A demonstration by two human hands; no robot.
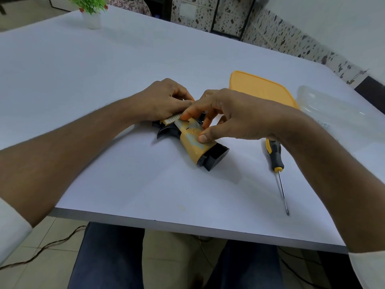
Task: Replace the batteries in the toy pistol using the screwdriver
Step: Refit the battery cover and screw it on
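Note:
A yellow and black toy pistol (194, 146) lies on its side on the white table (125, 174), its grip pointing toward me. My left hand (164, 99) holds the barrel end, which it mostly hides. My right hand (225, 113) rests on the body above the grip, thumb pressed on the yellow side and fingers curled over the top. A yellow and black screwdriver (276, 157) lies on the table to the right of the pistol, partly under my right wrist, tip toward the near edge. No batteries are visible.
An orange lid (260, 88) lies behind my right hand. A clear plastic container (333, 109) sits at the far right. A small potted plant (90, 11) stands at the far left corner. The table's near edge runs just above my knees.

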